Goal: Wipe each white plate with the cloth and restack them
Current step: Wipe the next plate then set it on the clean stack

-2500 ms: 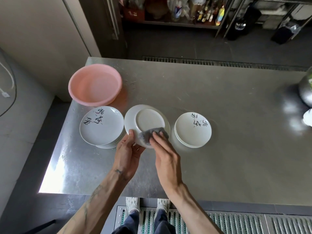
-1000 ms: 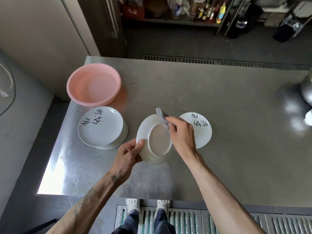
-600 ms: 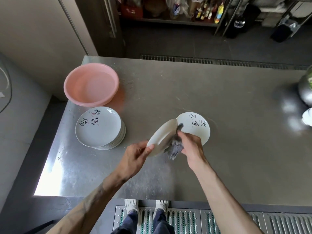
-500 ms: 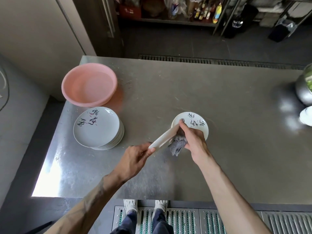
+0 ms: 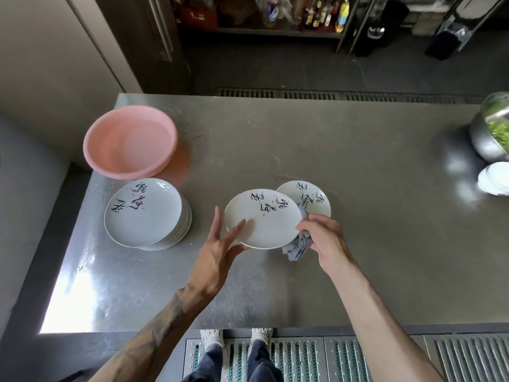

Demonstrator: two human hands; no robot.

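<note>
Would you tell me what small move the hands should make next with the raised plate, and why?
Probably shift the held plate right and lower it onto the right-hand plate: it is face up, overlapping that one, left hand steadying, right hand gripping rim and cloth.

Black brush characters mark the held plate [image 5: 264, 227], the plate [image 5: 312, 198] at two o'clock and the stack [image 5: 143, 213] at nine o'clock; none is legible.

The steel surface [image 5: 385, 244] carried a pink basin [image 5: 129, 146] at its far left corner. A stack of white plates [image 5: 143, 213] sat just in front of it. One lettered plate [image 5: 314, 198] lay near the centre. A metal bowl [image 5: 484, 139] and white dishes [image 5: 494, 183] stood at the right edge.
</note>
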